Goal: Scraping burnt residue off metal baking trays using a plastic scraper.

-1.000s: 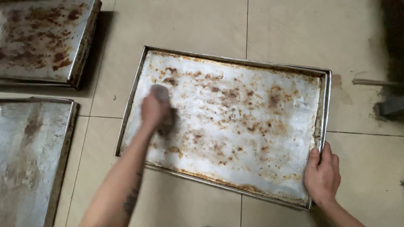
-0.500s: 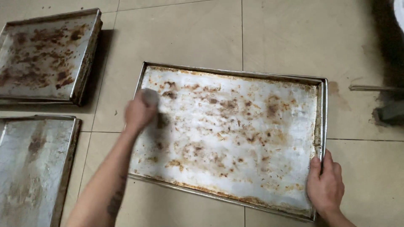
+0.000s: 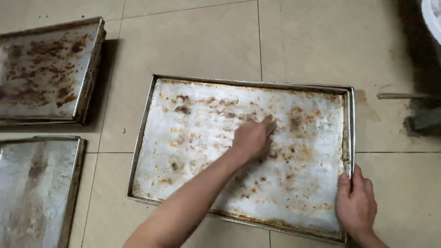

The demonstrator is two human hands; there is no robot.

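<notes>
A large metal baking tray [image 3: 151, 105] with brown burnt stains lies flat on the tiled floor. My left hand [image 3: 251, 138] presses a small grey scrubbing pad [image 3: 271, 125] onto the tray's middle; most of the pad is hidden under my fingers. My right hand [image 3: 356, 204] grips the tray's near right corner, with the thumb on the rim.
A stained tray [image 3: 46, 69] lies at the upper left, propped on something. Another grey tray [image 3: 36, 188] sits at the lower left. A dark wet patch and a thin rod [image 3: 399, 96] are at the right edge. Beige floor tiles surround everything.
My left hand with the pad has swept from the tray's left side to its middle. My right hand has stayed on the near right corner.
</notes>
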